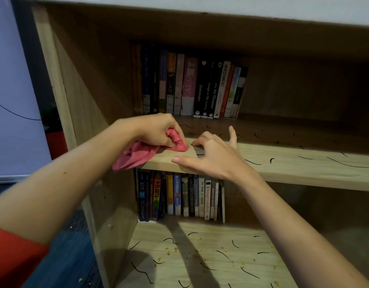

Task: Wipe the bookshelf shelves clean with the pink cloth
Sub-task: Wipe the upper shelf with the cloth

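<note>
Left hand (156, 129) clenches the pink cloth (137, 156), bunched and crumpled, right at the shelf's (304, 169) front left corner, its tail hanging over the edge. Right hand (212, 156) rests beside it, fingers loose, thumb on the front lip, gripping nothing. Books (189, 86) stand at the back left. Rightward the board runs open, streaked with dark squiggles.

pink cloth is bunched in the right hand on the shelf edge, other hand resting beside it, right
No. The head view shows the left hand gripping the pink cloth on the shelf edge; the right hand rests beside it.
</note>
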`<state>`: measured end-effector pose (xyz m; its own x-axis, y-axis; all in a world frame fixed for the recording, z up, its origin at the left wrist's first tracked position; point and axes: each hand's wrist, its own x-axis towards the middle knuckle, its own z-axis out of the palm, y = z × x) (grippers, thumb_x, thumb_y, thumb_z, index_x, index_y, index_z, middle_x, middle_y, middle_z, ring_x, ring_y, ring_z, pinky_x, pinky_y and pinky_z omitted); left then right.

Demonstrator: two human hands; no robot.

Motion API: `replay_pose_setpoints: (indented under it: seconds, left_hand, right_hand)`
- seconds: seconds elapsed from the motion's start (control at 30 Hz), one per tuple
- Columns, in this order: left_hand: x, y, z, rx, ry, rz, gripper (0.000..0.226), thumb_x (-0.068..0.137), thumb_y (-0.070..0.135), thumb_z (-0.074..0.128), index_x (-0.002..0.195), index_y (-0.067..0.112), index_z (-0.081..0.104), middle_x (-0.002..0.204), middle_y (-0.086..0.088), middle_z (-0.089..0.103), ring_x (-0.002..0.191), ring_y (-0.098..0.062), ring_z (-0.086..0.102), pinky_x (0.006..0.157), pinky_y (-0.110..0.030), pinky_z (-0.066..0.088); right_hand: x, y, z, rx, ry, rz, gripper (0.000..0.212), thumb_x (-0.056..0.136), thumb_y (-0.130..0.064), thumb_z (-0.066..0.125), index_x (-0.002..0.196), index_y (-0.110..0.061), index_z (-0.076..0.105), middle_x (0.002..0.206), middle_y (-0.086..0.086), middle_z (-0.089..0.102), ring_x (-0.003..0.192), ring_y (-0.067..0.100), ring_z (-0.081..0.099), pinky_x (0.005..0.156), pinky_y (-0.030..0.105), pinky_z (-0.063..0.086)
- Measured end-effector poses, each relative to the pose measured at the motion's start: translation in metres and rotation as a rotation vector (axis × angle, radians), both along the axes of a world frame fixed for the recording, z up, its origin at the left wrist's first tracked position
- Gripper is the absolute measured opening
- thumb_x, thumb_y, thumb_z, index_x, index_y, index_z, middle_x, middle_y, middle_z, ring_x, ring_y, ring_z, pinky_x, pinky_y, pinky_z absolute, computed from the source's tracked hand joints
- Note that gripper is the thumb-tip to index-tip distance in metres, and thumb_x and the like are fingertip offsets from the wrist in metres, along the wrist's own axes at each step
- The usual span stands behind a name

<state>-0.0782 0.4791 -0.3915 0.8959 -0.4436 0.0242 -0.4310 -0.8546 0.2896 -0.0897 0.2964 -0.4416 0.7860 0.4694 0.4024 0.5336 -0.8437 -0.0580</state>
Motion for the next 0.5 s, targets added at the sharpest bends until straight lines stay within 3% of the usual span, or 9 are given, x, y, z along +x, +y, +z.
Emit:
replay_pose_setpoints:
  seconds: [0.1, 0.3, 0.5]
  left_hand:
    - [-0.005, 0.008, 0.007, 0.028, 0.05, 0.01, 0.034, 0.085, 0.01, 0.064, 0.098, 0.041, 0.067, 0.112, 0.014, 0.063, 0.097, -0.006, 0.058, 0.089, -0.027, 0.047]
    - [0.006, -0.009, -0.006, -0.033, -0.078, 0.043, 0.033, 0.088, 0.007, 0.061, 0.112, 0.028, 0.066, 0.115, 0.005, 0.065, 0.102, -0.009, 0.058, 0.093, -0.024, 0.043]
    - [-0.015, 0.007, -0.002, -0.079, 0.05, 0.022, 0.034, 0.087, 0.008, 0.061, 0.102, 0.039, 0.065, 0.108, 0.012, 0.064, 0.098, -0.005, 0.057, 0.098, -0.03, 0.043]
  right_hand:
    - [0.002, -0.001, -0.001, 0.005, 0.002, -0.009, 0.088, 0.068, -0.085, 0.032, 0.112, -0.016, 0.065, 0.126, -0.009, 0.053, 0.121, 0.008, 0.044, 0.11, 0.053, -0.015]
    - [0.002, 0.0, 0.001, 0.017, 0.018, -0.002, 0.084, 0.07, -0.083, 0.036, 0.112, -0.016, 0.066, 0.129, -0.007, 0.052, 0.125, 0.01, 0.042, 0.11, 0.053, -0.013]
    - [-0.002, 0.0, 0.001, 0.032, -0.02, -0.003, 0.088, 0.068, -0.085, 0.032, 0.115, -0.017, 0.063, 0.126, -0.007, 0.053, 0.122, 0.009, 0.044, 0.11, 0.053, -0.013]
